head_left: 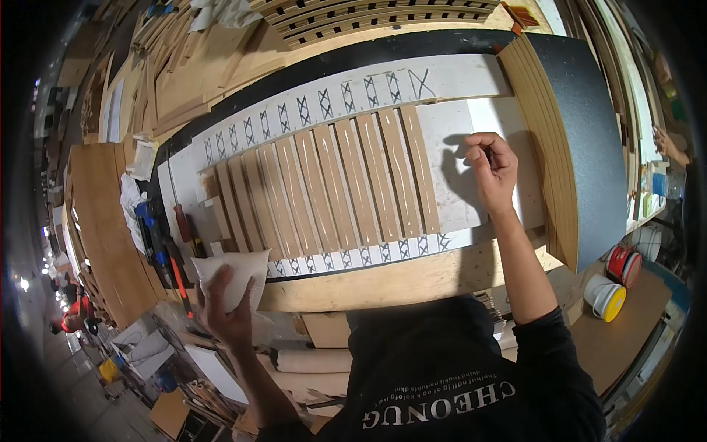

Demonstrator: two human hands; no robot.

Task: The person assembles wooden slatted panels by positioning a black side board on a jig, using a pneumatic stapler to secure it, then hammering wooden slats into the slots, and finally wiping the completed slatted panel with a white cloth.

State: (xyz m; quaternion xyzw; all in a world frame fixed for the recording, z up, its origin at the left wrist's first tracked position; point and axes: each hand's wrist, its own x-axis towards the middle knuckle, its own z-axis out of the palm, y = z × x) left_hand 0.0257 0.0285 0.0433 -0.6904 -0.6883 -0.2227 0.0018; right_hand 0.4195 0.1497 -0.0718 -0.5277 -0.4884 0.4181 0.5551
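My left hand (225, 306) grips a limp whitish pouch (247, 269) at the near left edge of the bench; whether it is filled cannot be made out. Over the right part of a white board (449, 121) hovers my right hand (495, 173), its fingers curled in; anything inside them is hidden. Between the hands, several light brown wood strips (353, 177) lie side by side on the board. Thin, glossy white lines run along many of them. Dark crossed marks (303, 110) line the board beyond and in front of the strips.
Thick stacked wood boards (541, 147) and a dark panel (578, 140) stand at the right. Clamps (158, 243) and a screwdriver (182, 221) lie left. Slotted wood strips (375, 18) fill the back. Buckets (607, 298) stand lower right. Another person's hand (670, 145) shows far right.
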